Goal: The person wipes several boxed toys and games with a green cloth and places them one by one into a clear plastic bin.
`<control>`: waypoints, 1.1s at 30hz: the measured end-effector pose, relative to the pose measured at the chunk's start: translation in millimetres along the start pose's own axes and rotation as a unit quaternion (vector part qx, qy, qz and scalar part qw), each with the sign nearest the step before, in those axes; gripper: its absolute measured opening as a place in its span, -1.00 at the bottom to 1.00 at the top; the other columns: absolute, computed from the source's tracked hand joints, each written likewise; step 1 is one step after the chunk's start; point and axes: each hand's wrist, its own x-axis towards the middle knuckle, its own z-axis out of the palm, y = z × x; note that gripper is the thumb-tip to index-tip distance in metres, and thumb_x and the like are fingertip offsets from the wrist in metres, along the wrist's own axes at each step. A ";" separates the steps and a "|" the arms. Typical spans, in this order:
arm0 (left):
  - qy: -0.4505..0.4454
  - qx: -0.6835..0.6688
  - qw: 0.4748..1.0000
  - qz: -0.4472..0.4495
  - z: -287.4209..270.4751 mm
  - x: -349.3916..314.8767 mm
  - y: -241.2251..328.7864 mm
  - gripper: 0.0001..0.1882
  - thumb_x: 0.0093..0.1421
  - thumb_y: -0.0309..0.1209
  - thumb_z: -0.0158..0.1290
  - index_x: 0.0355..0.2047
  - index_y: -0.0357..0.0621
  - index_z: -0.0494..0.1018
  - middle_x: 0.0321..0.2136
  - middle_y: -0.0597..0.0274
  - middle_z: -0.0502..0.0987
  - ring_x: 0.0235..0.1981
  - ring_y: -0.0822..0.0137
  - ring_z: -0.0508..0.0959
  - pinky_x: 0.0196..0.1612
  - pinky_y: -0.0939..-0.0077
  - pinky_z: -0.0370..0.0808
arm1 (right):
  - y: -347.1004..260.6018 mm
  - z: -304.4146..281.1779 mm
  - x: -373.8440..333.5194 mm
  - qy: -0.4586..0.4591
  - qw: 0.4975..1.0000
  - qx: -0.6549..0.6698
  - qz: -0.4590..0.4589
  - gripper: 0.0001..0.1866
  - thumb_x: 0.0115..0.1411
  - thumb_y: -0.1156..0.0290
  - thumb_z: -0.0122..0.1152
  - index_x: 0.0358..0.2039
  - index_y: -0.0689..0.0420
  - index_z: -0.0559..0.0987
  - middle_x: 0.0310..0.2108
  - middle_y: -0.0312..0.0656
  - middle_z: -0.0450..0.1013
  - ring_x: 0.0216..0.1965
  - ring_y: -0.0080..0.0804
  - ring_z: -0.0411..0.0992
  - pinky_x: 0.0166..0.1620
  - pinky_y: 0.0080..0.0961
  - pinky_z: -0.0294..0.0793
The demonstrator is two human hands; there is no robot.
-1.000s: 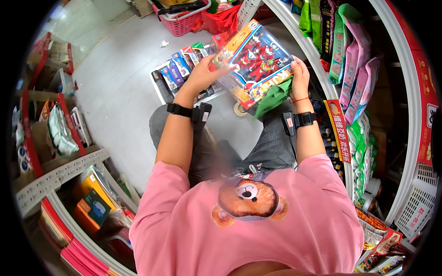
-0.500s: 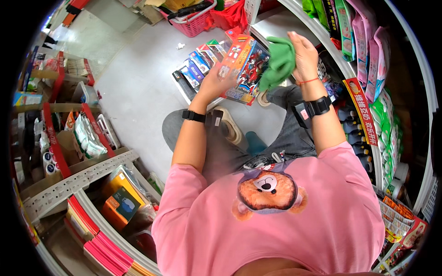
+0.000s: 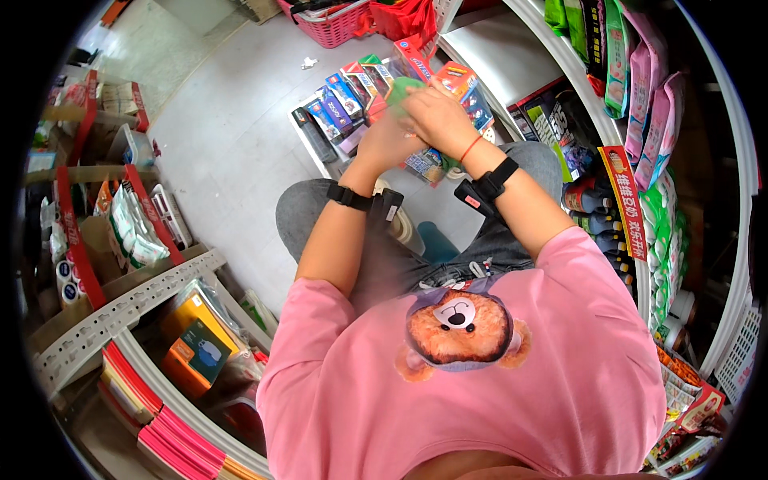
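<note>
Under both hands (image 3: 440, 120), toy box (image 3: 458, 80) (partly hidden by them).

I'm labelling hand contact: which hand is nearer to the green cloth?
Right. The right hand is on the green cloth; the left hand is lower in the picture, closer to the body.

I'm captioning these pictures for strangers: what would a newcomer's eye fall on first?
Most likely the large bear face on the pink T-shirt, low in the middle. Above it, the left hand and right hand are close together at a toy box, a green cloth showing by the right hand's fingers. The pink basket at the top edge also stands out.
</note>
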 end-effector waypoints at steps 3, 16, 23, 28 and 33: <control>0.013 -0.023 0.999 0.039 -5.4 1.2 5.8 -0.34 -0.15 -0.21 0.29 -0.05 -0.27 0.39 -0.26 0.04 0.54 -0.22 0.23 0.55 -0.13 0.40 0.44 | 2.9 -10.3 -6.3 0.006 0.981 0.164 0.108 -0.77 0.06 0.39 0.23 -0.25 0.16 0.52 -0.25 -0.04 0.48 -0.16 -0.07 0.43 -0.06 -0.22 0.40; 0.043 -0.107 0.993 -0.034 -7.2 15.0 -27.6 -0.42 -0.07 -0.26 0.31 -0.09 -0.29 0.39 -0.27 0.19 0.52 -0.28 0.41 0.51 -0.19 0.54 0.44 | 124.3 -52.0 -54.4 -0.019 0.935 0.138 0.327 -0.61 0.09 0.56 -0.01 -0.03 0.11 0.48 -0.15 -0.01 0.47 -0.06 -0.04 0.41 0.04 -0.32 0.38; 0.108 -0.379 0.918 -0.034 -11.7 30.0 -26.2 -0.60 0.20 -0.32 0.07 -0.09 -0.40 0.30 -0.25 0.07 0.52 -0.30 0.39 0.58 -0.24 0.54 0.55 | 95.5 -16.1 -71.5 0.147 0.944 0.013 0.297 -0.59 0.00 0.55 0.17 -0.06 0.11 0.49 -0.17 0.02 0.42 -0.09 -0.01 0.36 0.02 -0.23 0.36; 0.115 -0.367 0.923 -0.036 -9.0 30.1 -26.8 -0.59 0.26 -0.25 0.04 -0.09 -0.39 0.31 -0.22 0.09 0.51 -0.30 0.42 0.57 -0.22 0.55 0.54 | 40.9 -14.9 -29.5 0.063 0.961 0.184 0.198 -0.53 -0.07 0.60 0.17 -0.07 0.07 0.52 -0.07 -0.06 0.39 -0.06 -0.10 0.36 0.04 -0.33 0.36; 0.099 -0.385 0.918 -0.005 -0.6 31.6 -34.1 -0.65 0.26 -0.24 0.02 -0.12 -0.27 0.27 -0.32 0.19 0.48 -0.40 0.45 0.53 -0.51 0.53 0.55 | -1.1 -8.5 -0.8 0.113 0.971 0.179 0.111 -0.49 -0.11 0.62 0.17 -0.05 0.04 0.49 -0.10 -0.16 0.41 -0.01 -0.10 0.33 0.08 -0.26 0.31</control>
